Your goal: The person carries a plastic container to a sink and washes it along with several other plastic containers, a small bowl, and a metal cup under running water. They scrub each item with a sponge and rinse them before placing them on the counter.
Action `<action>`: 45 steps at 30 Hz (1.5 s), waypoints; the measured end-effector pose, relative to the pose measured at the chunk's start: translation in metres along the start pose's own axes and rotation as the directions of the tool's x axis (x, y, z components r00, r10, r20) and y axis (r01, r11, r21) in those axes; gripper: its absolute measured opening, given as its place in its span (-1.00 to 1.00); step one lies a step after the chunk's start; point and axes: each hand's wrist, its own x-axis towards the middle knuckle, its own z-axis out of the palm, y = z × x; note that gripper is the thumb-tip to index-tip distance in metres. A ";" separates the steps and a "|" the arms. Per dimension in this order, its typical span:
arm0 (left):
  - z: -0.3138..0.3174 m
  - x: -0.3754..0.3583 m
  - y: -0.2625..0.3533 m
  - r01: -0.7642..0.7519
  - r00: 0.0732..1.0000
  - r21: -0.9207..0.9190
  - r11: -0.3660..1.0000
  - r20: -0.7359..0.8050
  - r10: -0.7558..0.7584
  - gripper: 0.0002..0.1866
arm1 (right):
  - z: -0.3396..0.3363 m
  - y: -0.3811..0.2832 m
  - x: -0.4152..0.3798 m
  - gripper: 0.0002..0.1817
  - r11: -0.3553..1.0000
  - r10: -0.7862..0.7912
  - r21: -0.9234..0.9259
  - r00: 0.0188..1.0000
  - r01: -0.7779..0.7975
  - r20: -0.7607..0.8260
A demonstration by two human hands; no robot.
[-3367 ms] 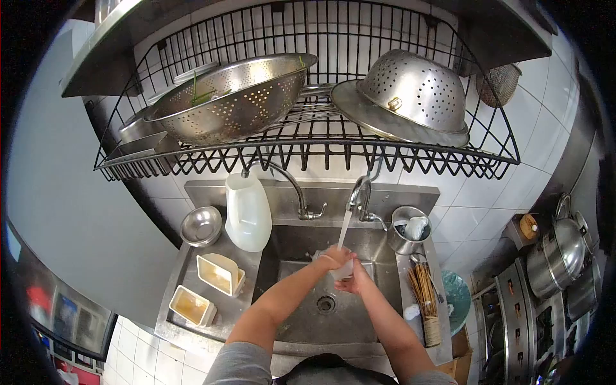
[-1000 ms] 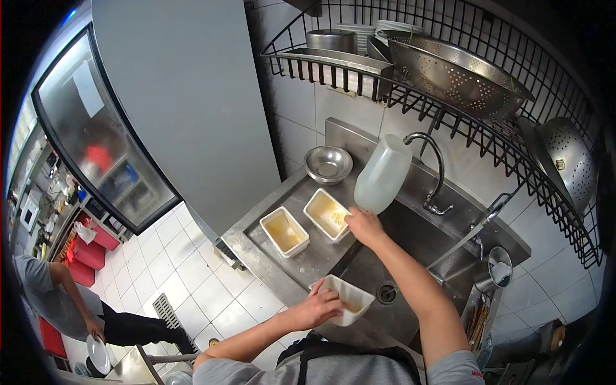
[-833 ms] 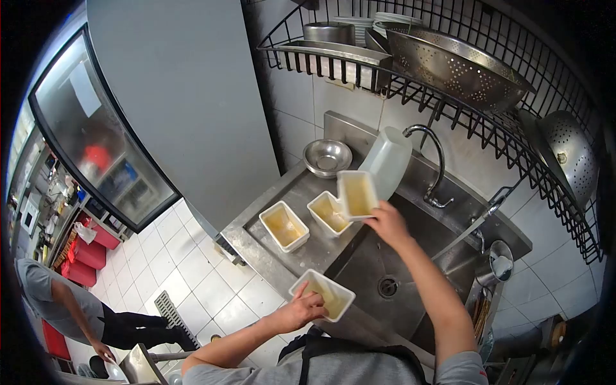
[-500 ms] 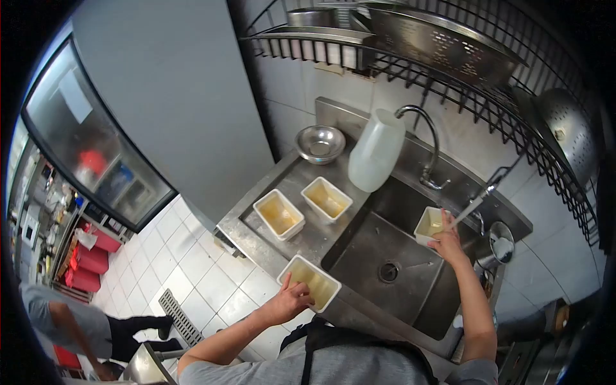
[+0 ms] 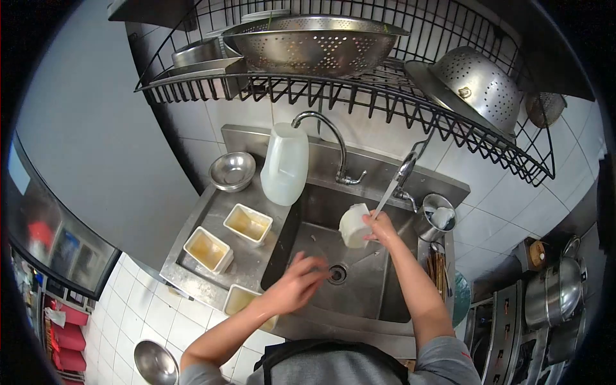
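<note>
The right hand (image 5: 380,228) grips a white rectangular plastic tub (image 5: 354,226) over the steel sink (image 5: 359,301) (under the tap stream), tipped sideways, mouth facing left. The left hand (image 5: 296,285) hovers, fingers spread.

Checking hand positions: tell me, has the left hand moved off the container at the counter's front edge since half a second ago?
Yes. The left hand has left the container and swung right, over the sink toward the drain.

Above the sink I see a black wire rack (image 5: 359,96) with two steel colanders, one upright (image 5: 314,42) and one upside down (image 5: 478,86). On the left counter stand a small steel bowl (image 5: 232,171), a translucent plastic jug (image 5: 284,165) and two white rectangular containers (image 5: 248,224) (image 5: 207,249). Steel pots (image 5: 555,292) stand at far right.
</note>
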 end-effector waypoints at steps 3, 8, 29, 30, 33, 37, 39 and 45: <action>0.064 0.084 -0.029 -0.022 0.983 -0.245 0.969 -0.180 -0.023 -0.72 | -0.004 0.002 -0.006 -0.79 0.959 0.102 0.250 0.987 -0.131 0.128; 0.134 0.199 -0.093 0.201 0.978 0.057 0.978 -0.070 -0.197 -0.63 | -0.013 -0.035 -0.036 -0.76 0.855 0.125 0.479 0.976 -0.198 0.180; 0.199 0.119 -0.162 0.430 0.746 -0.785 -0.447 0.587 -0.313 -0.19 | -0.007 -0.058 0.019 -0.79 0.971 -0.191 0.145 0.982 0.189 0.000; 0.198 0.120 -0.163 0.442 0.744 -0.772 -0.456 0.600 -0.295 -0.19 | -0.008 -0.058 0.017 -0.81 0.939 -0.286 -0.179 0.956 0.293 0.064; 0.199 0.126 -0.160 0.454 0.743 -0.744 -0.491 0.620 -0.252 -0.20 | -0.003 -0.055 0.002 -0.82 0.300 -0.253 -0.883 0.923 0.361 0.291; 0.203 0.129 -0.161 0.400 0.775 -0.780 -0.481 0.569 -0.276 -0.22 | -0.005 0.010 0.007 -0.77 -0.163 -0.357 -0.897 0.824 0.410 0.441; 0.203 0.134 -0.160 0.395 0.771 -0.805 -0.443 0.552 -0.317 -0.23 | -0.011 0.012 0.004 -0.74 -0.093 -0.171 -0.893 0.877 0.440 0.450; 0.206 0.134 -0.174 0.353 0.717 -0.830 -0.431 0.536 -0.445 -0.28 | -0.005 -0.042 -0.046 -0.71 0.374 0.113 -0.834 0.873 0.405 0.474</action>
